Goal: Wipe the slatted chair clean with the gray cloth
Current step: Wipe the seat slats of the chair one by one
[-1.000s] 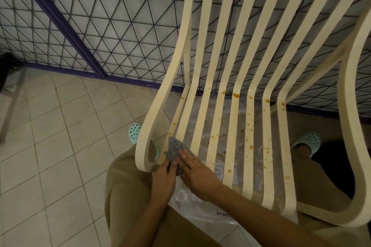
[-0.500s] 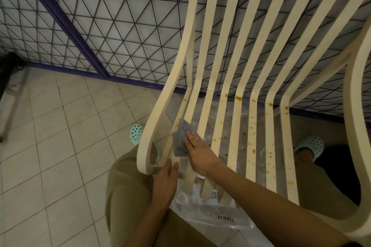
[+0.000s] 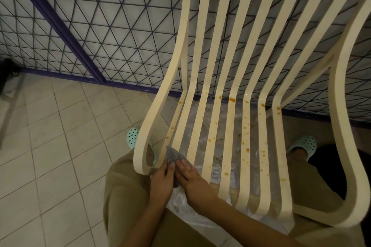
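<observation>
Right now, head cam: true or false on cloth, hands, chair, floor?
1. The right hand presses the gray cloth onto the slatted chair's left seat slats. True.
2. The seat slats are spotless. False: orange stains dot them.
3. A clear plastic sheet lies under the seat. True.
4. The left hand hangs away from the chair. False: it rests beside the cloth at the seat's front edge.
5. The person is barefoot. False: teal clogs.
</observation>
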`<state>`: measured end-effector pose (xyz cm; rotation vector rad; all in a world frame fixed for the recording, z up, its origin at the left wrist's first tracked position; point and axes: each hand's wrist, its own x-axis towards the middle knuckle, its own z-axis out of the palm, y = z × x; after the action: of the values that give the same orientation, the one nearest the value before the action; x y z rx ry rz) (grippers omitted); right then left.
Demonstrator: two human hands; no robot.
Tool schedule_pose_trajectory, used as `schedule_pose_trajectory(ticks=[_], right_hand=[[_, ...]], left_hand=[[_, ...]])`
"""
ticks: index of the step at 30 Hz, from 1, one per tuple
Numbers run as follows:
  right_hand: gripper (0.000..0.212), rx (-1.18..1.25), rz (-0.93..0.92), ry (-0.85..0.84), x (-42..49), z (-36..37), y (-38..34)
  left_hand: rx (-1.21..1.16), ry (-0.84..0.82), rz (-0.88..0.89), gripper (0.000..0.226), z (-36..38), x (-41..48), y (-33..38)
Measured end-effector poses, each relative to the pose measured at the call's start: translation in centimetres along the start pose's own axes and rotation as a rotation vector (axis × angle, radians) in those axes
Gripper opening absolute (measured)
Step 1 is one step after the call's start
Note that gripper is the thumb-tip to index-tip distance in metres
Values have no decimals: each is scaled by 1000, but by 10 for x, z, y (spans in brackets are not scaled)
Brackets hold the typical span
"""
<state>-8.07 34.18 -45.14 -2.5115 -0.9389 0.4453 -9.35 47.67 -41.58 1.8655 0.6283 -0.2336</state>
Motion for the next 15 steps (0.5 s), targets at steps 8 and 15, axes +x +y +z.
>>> schedule_pose_trajectory(ticks=[8,15], right_hand=[[80,-8,-35,-33,0,-12,0],[72,-26,-76,-87,13,-28,8]], left_hand=[[-5,1,-17,32,2,5,-6],[-47,11,-27,29,9,13,-9]])
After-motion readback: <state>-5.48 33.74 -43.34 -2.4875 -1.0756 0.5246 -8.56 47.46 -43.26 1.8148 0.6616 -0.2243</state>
